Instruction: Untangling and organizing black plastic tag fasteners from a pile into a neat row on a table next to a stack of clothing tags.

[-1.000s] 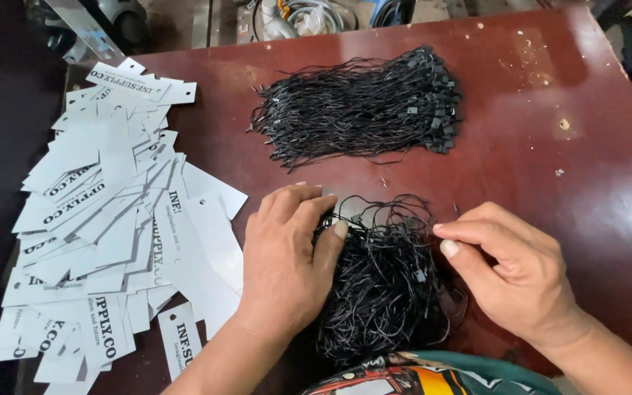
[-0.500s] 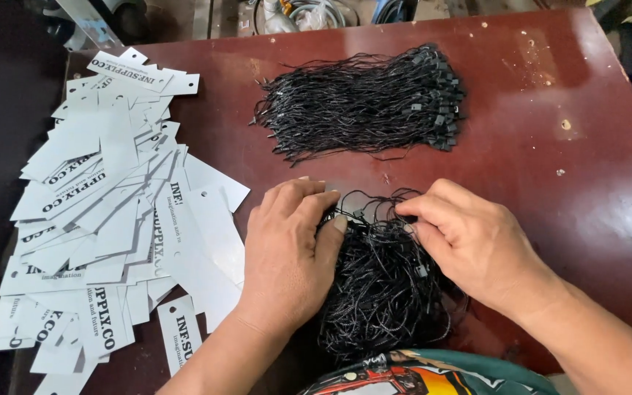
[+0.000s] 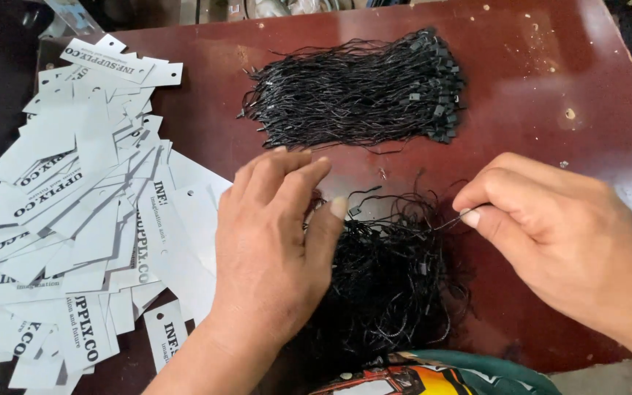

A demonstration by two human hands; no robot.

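My left hand point(image 3: 276, 249) lies palm down on the left edge of a tangled heap of black tag strings point(image 3: 389, 281) at the table's near side, its thumb tip by a small black clasp. My right hand point(image 3: 561, 234) is at the heap's right, thumb and forefinger pinched on a single black string point(image 3: 444, 222) pulled out sideways from the heap. A second, neater bundle of black strings point(image 3: 360, 91) lies farther back, its clasps lined up along the right end. A spread pile of white paper hang tags point(image 3: 85, 212) covers the table's left side, just beside my left hand.
The table point(image 3: 550, 95) is dark red-brown with small pale specks. Its right edge runs down past my right wrist. A green and orange patterned cloth point(image 3: 433, 377) shows at the bottom edge. Dark floor lies beyond the left edge.
My right hand has moved right, away from my left hand, drawing one string out of the heap. My left hand has stayed on the heap.
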